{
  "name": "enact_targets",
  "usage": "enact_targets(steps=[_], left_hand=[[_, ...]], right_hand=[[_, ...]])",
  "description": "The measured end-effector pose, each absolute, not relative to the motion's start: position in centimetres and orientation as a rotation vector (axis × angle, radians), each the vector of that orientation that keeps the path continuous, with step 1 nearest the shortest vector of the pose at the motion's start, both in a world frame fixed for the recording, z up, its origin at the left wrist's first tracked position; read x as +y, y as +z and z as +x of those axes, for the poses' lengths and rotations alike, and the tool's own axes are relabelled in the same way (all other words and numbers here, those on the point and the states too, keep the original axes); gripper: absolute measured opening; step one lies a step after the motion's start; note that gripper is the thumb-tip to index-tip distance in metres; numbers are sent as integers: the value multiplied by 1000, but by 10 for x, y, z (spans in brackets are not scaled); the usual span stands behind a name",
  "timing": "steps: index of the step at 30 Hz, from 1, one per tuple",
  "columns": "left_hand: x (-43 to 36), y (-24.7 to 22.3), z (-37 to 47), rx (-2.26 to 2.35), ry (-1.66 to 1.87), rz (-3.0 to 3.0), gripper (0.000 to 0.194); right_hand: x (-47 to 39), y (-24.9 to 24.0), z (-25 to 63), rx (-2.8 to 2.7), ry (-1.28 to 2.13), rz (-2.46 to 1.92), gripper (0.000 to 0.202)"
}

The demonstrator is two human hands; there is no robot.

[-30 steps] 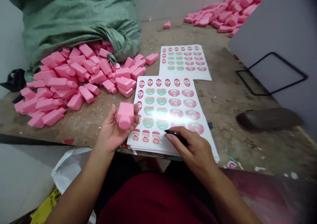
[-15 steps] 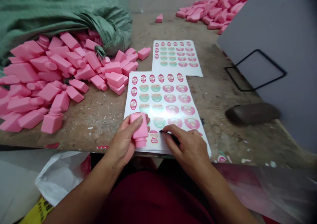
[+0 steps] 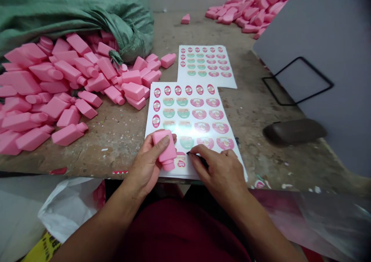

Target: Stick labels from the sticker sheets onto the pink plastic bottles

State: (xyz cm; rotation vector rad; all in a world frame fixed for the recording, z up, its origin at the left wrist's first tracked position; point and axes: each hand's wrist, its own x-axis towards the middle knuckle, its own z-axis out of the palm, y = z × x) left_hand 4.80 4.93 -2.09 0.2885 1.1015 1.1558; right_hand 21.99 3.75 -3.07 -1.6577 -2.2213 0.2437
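My left hand (image 3: 150, 159) is closed round a small pink plastic bottle (image 3: 164, 148), its neck tilted down toward the table's front edge. Beneath it lies a sheet of stickers (image 3: 193, 96), printed with pink and green labels in rows. In my right hand (image 3: 222, 165) a thin black pointed tool (image 3: 189, 153) is pinched; the fingers cover most of it, so its kind is unclear. Its tip is at the sheet, just right of a pink label (image 3: 181, 160) close to the bottle.
Many pink bottles (image 3: 69, 70) spill from a green sack (image 3: 72, 7) at left. A second sticker sheet (image 3: 185, 80) lies behind the first. At right are a dark elongated case (image 3: 294, 131) and a grey panel (image 3: 324, 41) with a black wire frame (image 3: 298, 80). More bottles (image 3: 252, 12) are piled behind.
A bottle at the front of the left pile has tipped from upright onto its side. The bottle in my left hand has turned slightly, its neck swinging right. My right hand has barely moved.
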Motion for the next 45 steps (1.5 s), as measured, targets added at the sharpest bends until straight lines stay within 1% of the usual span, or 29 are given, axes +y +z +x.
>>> enact_targets(steps=[4, 9, 11, 19, 25, 32, 35, 41, 45], left_hand=[[49, -24, 47, 1079, 1140, 306, 41], [50, -24, 46, 1079, 1144, 278, 39], [51, -23, 46, 1085, 1152, 252, 39], [51, -23, 46, 1076, 1156, 244, 38], [50, -25, 46, 1074, 1152, 271, 41], [50, -26, 45, 1058, 1143, 284, 39], [50, -26, 45, 1048, 1144, 287, 40], [49, -25, 45, 1058, 1150, 248, 36], [50, -23, 45, 1053, 1157, 220, 34]], right_hand=[[39, -31, 219, -2210, 253, -1685, 26], [40, -35, 223, -2100, 484, -1763, 22], [39, -36, 225, -2059, 513, -1788, 21], [37, -36, 224, -2173, 315, -1720, 21], [38, -35, 222, -2192, 259, -1691, 22], [36, -36, 218, -2182, 196, -1671, 22], [37, -35, 217, -2187, 223, -1694, 20], [39, -36, 221, -2129, 404, -1739, 20], [37, -38, 224, -2154, 335, -1710, 19]])
